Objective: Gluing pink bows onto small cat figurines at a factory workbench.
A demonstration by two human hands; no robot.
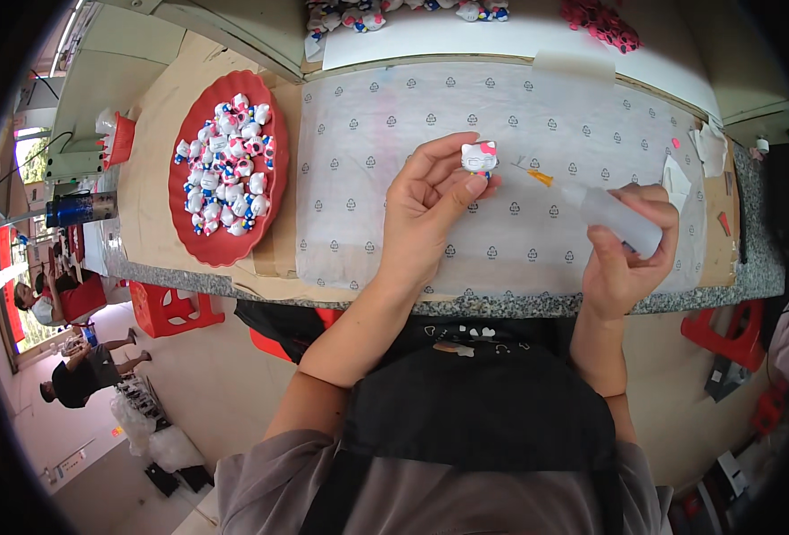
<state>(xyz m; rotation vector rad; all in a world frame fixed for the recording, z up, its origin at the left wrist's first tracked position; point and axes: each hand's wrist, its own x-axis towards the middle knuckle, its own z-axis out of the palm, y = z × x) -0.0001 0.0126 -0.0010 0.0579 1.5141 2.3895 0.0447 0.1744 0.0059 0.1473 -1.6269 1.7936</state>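
Figurine (pixel 479 157) in left hand (pixel 430 209); probably syringe (pixel 604 209) in right hand (pixel 631 254).

I can't see the figurine's (pixel 479 157) underside behind my left fingers (pixel 439 192); toys (pixel 394 13) at the worktop's far edge are cropped.

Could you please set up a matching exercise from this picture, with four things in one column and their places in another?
Things:
1. small white cat figure with pink bow
2. clear squeeze bottle with orange needle tip
3. red tray of painted figures
4. patterned white sheet

Places:
A. spread over the bench in front of the person
B. pinched in the fingers of the left hand
C. on the bench at the person's left
D. gripped in the right hand, tip aimed at the figure

Pairs: 1-B, 2-D, 3-C, 4-A
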